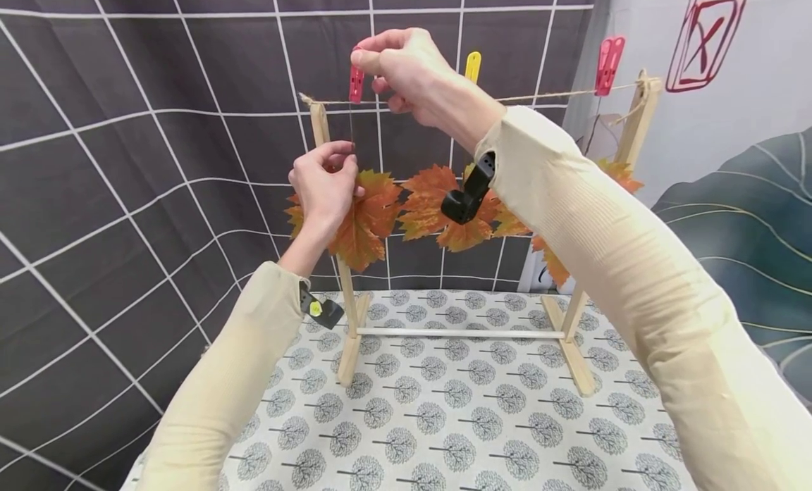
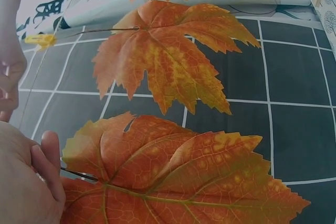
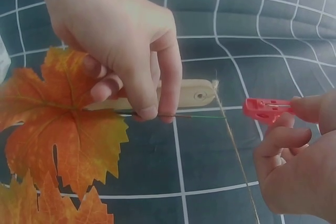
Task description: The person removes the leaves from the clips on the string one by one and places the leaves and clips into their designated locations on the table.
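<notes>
My left hand (image 1: 326, 184) pinches the thin wire stem (image 3: 181, 116) of an orange autumn leaf (image 1: 366, 220) between thumb and fingertips. The stem's green tip reaches the twine (image 3: 236, 145) in the right wrist view. Above it, my right hand (image 1: 412, 61) pinches the handle end of a red clothespin (image 3: 266, 109). The clothespin's nose points at the twine, with a small gap between them in the right wrist view. The left wrist view shows the leaf (image 2: 178, 177) spread beside the left hand (image 2: 23, 182).
A wooden stand (image 1: 347, 301) holds the twine between two posts. More leaves (image 1: 438, 202) hang to the right, with a yellow clothespin (image 1: 472, 67) and another red clothespin (image 1: 609, 67) on the twine. A tree-print cloth (image 1: 457, 420) covers the table; a dark grid curtain (image 1: 190, 146) hangs behind.
</notes>
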A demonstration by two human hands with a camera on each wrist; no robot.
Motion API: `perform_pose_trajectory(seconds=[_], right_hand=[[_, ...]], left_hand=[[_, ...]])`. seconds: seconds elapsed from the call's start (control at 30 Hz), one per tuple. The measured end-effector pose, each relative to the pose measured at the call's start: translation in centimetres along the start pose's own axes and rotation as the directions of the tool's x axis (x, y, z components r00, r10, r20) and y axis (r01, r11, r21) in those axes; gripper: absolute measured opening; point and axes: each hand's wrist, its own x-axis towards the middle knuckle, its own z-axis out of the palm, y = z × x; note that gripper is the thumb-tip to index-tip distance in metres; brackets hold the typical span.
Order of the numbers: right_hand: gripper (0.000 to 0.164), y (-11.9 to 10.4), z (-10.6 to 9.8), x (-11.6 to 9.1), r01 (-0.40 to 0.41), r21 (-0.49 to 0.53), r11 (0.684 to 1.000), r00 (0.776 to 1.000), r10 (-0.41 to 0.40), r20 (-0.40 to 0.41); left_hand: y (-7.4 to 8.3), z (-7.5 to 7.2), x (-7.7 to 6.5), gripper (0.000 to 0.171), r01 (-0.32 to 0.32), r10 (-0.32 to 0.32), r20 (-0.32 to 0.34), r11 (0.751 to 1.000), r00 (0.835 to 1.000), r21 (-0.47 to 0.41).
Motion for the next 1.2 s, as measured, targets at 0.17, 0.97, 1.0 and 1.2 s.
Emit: perform_pose_trajectory(seconds=[0.17,0.97,1.0,1.2], right_hand=[[0.022,0.3,0.1,-0.2,-0.001,-0.001,1.000,1.000,0.001,0.011],[0.032,1.7,-0.8,-1.0,0.019,0.037,0.999,0.999,-0.020,0.045],[0.032,1.8,-0.9,-1.0,0.020,0.041,0.999,0.999,-0.022,0.046],[0.031,2.3,-1.0,-1.3,0.033,0.037,0.999,0.998,-0.035,0.053]], left_hand=[[-0.1,-0.2,-0.1,0.019,0.001,-0.001,-0.002,1.000,1.000,0.010],[-0.7,-0.9,-0.3,0.019,0.029,-0.029,-0.003,0.999,1.000,0.044],[-0.7,-1.0,-0.4,0.019,0.026,-0.026,-0.003,0.999,1.000,0.047],[-1.0,-1.3,-0.6,0.019,0.012,-0.012,0.009,0.999,1.000,0.051]])
